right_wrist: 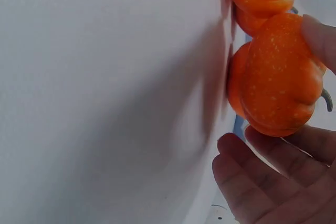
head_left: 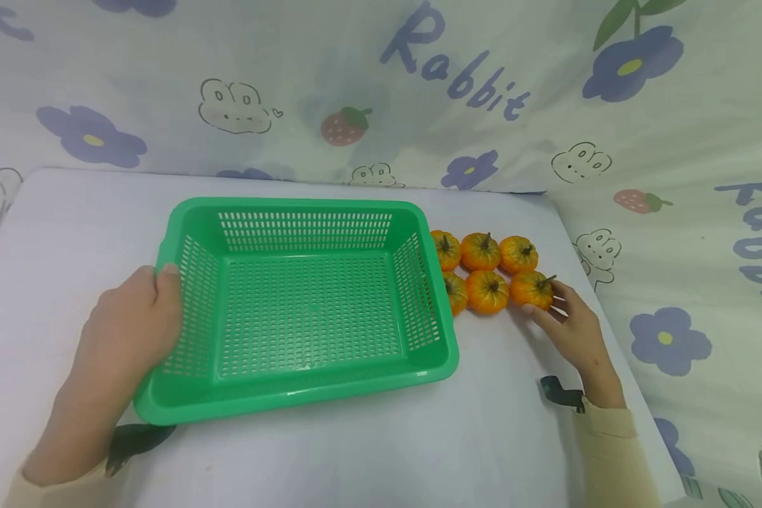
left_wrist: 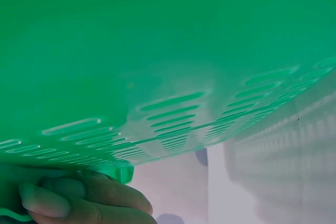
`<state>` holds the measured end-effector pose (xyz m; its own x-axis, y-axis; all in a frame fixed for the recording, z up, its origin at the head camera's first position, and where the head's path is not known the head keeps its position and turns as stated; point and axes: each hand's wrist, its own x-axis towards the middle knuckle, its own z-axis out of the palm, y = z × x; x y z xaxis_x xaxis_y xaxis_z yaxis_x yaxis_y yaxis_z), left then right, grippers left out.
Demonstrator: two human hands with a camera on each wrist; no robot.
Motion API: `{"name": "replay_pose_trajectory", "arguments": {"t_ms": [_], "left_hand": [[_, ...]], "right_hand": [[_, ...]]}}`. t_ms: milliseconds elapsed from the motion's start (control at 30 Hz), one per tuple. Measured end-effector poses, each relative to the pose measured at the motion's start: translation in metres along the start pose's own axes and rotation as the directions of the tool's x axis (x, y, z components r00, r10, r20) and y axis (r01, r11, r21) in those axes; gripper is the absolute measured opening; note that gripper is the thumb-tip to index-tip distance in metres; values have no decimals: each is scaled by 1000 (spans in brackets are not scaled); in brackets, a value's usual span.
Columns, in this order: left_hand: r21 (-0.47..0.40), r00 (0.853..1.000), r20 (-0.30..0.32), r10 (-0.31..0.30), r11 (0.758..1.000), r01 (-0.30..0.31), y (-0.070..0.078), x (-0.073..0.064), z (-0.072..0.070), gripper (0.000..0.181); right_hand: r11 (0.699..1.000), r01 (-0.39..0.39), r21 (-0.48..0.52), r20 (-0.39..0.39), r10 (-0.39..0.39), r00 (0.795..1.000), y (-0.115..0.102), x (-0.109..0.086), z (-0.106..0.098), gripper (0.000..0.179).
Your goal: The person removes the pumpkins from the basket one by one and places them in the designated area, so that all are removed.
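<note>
My left hand grips the left rim of a green plastic basket, thumb over the edge and fingers beneath. No items lie inside the basket. In the left wrist view the slotted basket wall fills most of the picture, with curled fingers below it. At the right, my right hand holds a small orange pumpkin between thumb and fingers. The right wrist view shows this pumpkin close up, its stem pointing right. Whether it touches the table cannot be told.
Several more small pumpkins, such as the middle front one, stand in two rows beside the basket's right side; its rim partly hides the leftmost ones. A white table lies underneath. Behind and to the right hangs a rabbit-print cloth.
</note>
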<state>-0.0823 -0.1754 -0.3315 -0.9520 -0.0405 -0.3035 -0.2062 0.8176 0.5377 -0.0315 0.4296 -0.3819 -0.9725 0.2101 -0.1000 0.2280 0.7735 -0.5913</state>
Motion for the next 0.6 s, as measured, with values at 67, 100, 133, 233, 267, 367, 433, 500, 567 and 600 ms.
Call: {"name": "replay_pose_trajectory", "arguments": {"t_ms": [67, 100, 133, 233, 267, 367, 433, 500, 567, 600], "left_hand": [[-1, 1000, 0, -2, 1000, 2, 0, 0, 0, 63], [-1, 1000, -1, -2, 1000, 2, 0, 1, -1, 63], [-1, 1000, -1, -1, 1000, 1, -1, 1, -1, 63], [-3, 1000, 1, -1, 1000, 1, -1, 1, -1, 63], [-4, 1000, 3, -1, 1000, 1, -2, 2, 0, 63], [-9, 1000, 8, -1, 1000, 1, -2, 3, 0, 64], [-18, 1000, 13, 2, 1000, -2, -3, 4, 0, 64], [-32, 1000, 22, 3, 999, -2, -3, 5, 1, 65], [-48, 999, 34, 9, 999, -8, -3, 6, 1, 65], [-58, 999, 40, 13, 998, -11, -3, 7, 1, 65]], "right_hand": [[1000, -16, -10, 13, 17, 1000, 0, 2, 2, 91], [1000, -24, -16, 18, 24, 1000, 1, 4, 3, 92], [999, -31, -23, 23, 31, 999, 1, 5, 4, 93], [998, -40, -49, 36, 42, 998, 2, 9, 6, 96], [998, -39, -56, 43, 42, 998, 2, 10, 7, 95], [996, -37, -77, 57, 41, 998, 2, 11, 8, 95], [996, -36, -82, 66, 42, 997, 0, 11, 9, 96], [995, -38, -92, 67, 44, 997, -2, 11, 9, 98], [994, -43, -97, 69, 50, 996, -4, 11, 9, 101], [994, -46, -98, 71, 53, 996, -5, 11, 9, 103]]}}
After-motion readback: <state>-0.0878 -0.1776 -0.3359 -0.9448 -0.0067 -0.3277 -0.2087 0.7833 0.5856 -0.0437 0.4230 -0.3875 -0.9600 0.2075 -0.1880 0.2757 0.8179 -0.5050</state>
